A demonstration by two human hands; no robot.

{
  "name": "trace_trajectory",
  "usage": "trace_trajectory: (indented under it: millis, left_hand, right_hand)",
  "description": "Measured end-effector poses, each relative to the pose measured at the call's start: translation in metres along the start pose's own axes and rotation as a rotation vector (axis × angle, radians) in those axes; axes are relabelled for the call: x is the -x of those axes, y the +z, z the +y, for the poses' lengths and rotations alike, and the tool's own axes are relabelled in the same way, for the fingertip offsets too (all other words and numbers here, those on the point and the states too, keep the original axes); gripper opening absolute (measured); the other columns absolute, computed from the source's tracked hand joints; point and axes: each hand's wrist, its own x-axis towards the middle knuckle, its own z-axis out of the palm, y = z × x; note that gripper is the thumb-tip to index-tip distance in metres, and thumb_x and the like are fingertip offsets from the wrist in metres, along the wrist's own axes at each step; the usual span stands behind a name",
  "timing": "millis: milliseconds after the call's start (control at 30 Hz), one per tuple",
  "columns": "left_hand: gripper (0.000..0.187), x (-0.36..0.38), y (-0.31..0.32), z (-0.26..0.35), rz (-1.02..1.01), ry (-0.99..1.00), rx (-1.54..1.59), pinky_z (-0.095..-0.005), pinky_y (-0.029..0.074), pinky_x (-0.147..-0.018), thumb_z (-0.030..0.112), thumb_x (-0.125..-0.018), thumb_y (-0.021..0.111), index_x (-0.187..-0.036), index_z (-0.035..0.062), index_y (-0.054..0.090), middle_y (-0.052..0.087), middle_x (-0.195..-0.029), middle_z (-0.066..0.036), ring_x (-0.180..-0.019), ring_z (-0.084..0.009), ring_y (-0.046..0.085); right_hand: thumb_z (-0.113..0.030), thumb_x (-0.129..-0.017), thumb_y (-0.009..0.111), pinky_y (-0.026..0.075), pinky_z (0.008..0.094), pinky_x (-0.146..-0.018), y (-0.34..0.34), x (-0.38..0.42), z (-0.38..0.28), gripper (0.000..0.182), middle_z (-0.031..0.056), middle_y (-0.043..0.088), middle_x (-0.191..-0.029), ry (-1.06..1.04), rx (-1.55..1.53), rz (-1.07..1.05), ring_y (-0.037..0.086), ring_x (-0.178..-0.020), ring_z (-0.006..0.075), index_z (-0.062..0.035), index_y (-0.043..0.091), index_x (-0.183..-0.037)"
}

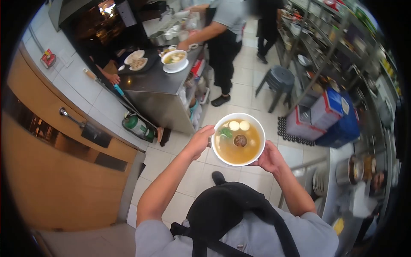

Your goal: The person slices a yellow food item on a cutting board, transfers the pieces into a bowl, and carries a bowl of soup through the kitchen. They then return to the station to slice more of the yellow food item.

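A person is carrying a full bowl point(238, 139) of soup through a kitchen, both hands on it.

The left hand point(198, 141) is gripping the rim at nine o'clock, the right hand point(268, 157) at four o'clock, fingers curled closed around it. Broth is sitting near the brim, so keeping it level and stepping slowly seems wise. A co-worker point(222, 34) is standing at twelve o'clock beside a counter point(158, 79).

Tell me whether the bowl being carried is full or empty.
Full: the white bowl holds brown broth nearly to its rim, with pale balls and greens floating, held level between both hands.
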Motion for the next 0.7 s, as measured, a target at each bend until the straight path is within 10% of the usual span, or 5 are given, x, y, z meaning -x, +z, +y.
trace_trajectory:
  millis: [400, 700]
  left_hand:
    - [0.050, -0.117, -0.226, 0.059, 0.291, 0.021, 0.115, -0.0299, 0.049, -0.082, 0.027, -0.105, 0.052, -0.152, 0.0121, 0.047, 0.066, -0.121, -0.006, -0.098, -0.0142, 0.062]
    - [0.055, -0.202, -0.375, 0.082, 0.297, -0.046, 0.067, -0.0300, 0.051, -0.079, 0.026, -0.103, 0.054, -0.155, 0.0114, 0.045, 0.064, -0.127, -0.010, -0.094, -0.0153, 0.062]
  right_hand:
    - [-0.034, -0.107, 0.037, 0.046, 0.0698, -0.106, 0.109, -0.297, -0.038, 0.055, 0.0318, 0.053, -0.143, 0.178, 0.088, -0.038, 0.059, -0.130, 0.0450, -0.0033, 0.034, -0.153]
    - [-0.036, -0.102, 0.035, 0.048, 0.0704, -0.105, 0.154, -0.465, -0.007, 0.057, 0.0221, 0.054, -0.145, 0.244, 0.073, 0.008, 0.061, -0.127, 0.0448, -0.0064, 0.044, -0.149]
